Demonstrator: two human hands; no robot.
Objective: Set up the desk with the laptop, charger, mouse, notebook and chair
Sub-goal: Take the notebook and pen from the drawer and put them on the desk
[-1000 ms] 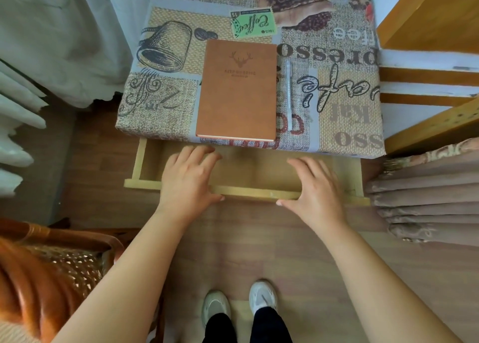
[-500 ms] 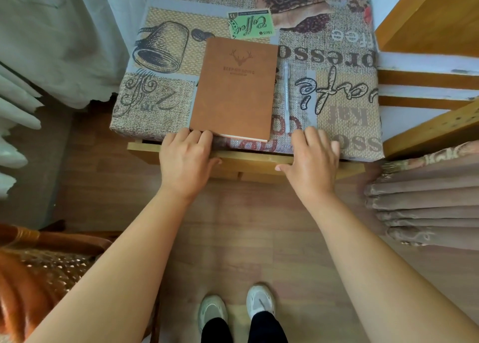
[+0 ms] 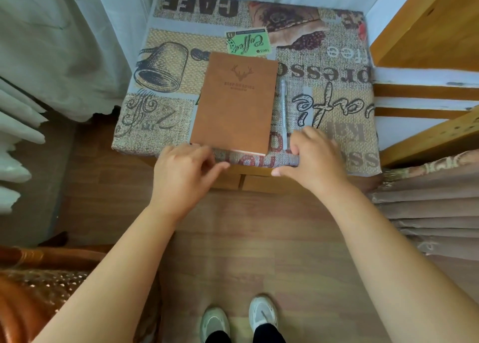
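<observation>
A brown notebook (image 3: pixel 234 102) with a deer-head emblem lies flat in the middle of a small desk (image 3: pixel 160 124) covered by a coffee-print cloth. A grey pen (image 3: pixel 283 114) lies just right of it. My left hand (image 3: pixel 182 172) sits at the desk's front edge below the notebook's near corner, fingers spread, holding nothing. My right hand (image 3: pixel 315 158) rests on the cloth's front edge beside the pen's near end, fingers apart, empty. The drawer front (image 3: pixel 248 182) under the desk is pushed in. A wicker chair (image 3: pixel 31 290) shows at the lower left. No laptop, charger or mouse is in view.
A green coffee card (image 3: pixel 247 43) lies behind the notebook. White curtains (image 3: pixel 64 44) hang at left, a wooden bed frame (image 3: pixel 427 96) and folded bedding (image 3: pixel 427 205) stand at right. My feet in grey shoes (image 3: pixel 238 319) stand on the wooden floor.
The open drawer has been pushed in under the desk by both hands. My hands have moved forward to the desk's front edge.
</observation>
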